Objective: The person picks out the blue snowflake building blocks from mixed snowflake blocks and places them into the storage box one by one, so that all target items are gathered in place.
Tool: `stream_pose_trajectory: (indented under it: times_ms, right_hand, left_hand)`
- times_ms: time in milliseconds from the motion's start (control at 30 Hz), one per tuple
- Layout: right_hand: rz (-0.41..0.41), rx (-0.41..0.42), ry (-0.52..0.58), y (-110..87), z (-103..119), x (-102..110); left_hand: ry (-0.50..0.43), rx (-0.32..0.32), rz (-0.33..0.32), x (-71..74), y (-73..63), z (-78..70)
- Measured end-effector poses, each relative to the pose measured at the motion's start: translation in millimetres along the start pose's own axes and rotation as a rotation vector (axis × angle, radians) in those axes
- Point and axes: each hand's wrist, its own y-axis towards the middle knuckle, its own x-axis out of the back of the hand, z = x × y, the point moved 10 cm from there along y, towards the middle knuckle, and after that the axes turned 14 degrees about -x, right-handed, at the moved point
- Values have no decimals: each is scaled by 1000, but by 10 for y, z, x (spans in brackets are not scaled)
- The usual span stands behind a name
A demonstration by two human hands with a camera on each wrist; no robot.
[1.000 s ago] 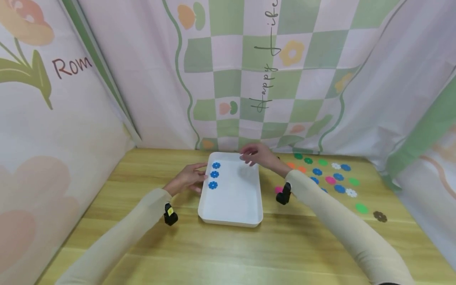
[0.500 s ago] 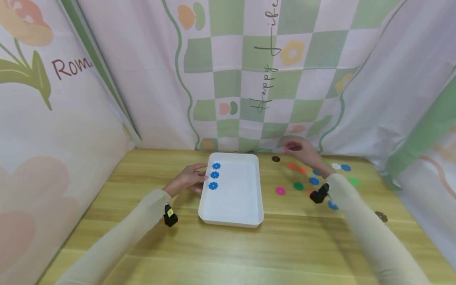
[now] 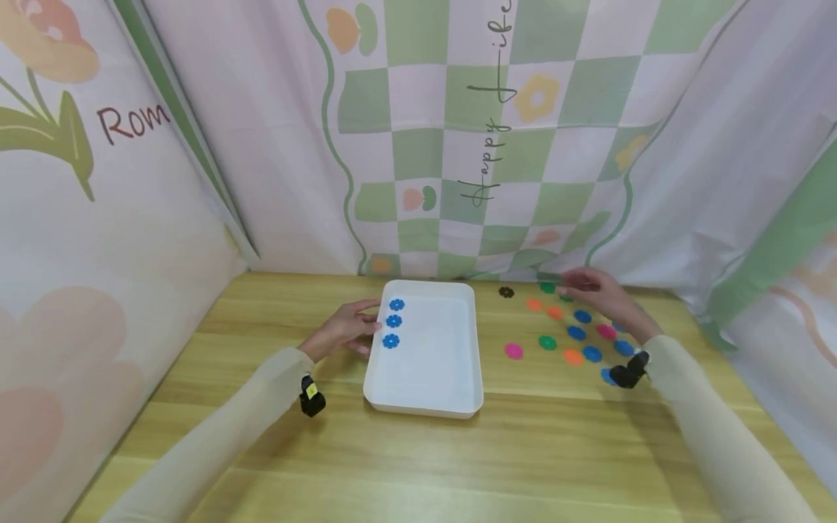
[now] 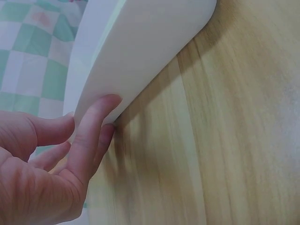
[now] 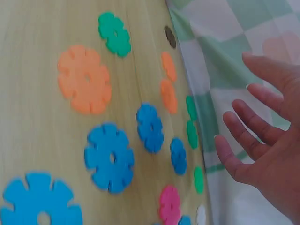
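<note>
A white rectangular tray [image 3: 428, 363] lies on the table, with three blue snowflake discs [image 3: 394, 321] in a column along its left side. My left hand [image 3: 343, 328] is at the tray's left edge. In the left wrist view, its fingers [image 4: 91, 126] rest against the tray's outer wall, with the thumb right by the rim. Over the back of the scattered discs hovers my right hand [image 3: 598, 290], palm bare and fingers loosely spread in the right wrist view. Nearest below it are green discs [image 3: 548, 288]; the hand and forearm hide some others.
Several discs are spread right of the tray: blue [image 3: 576, 333], orange [image 3: 573, 357], pink [image 3: 514, 351] and a dark brown one [image 3: 506, 292] at the back. A checked curtain [image 3: 418, 156] hangs directly behind the table [image 3: 392, 465], with more cloth along both sides.
My right hand has moved from above the tray's back right corner rightward to the scattered discs. My left hand and the three blue discs in the tray stay where they were.
</note>
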Motion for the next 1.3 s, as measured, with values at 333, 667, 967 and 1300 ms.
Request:
stream_pose_trajectory:
  times_ms: [333,667,967,1300]
  right_hand:
    - [-2,-4,9,-94,-342,96]
    - [-44,-18,-40,-151,-569,161]
    - [-19,-51,-27,-122,-732,21]
    - [13,-52,-73,-90,-837,-46]
  left_hand:
    - [-17,-18,17,-13,-12,4]
    - [-9,-17,14,-5,-21,-3]
    - [-13,-11,12,11,-20,6]
    - [-27,-20,10,14,-28,16]
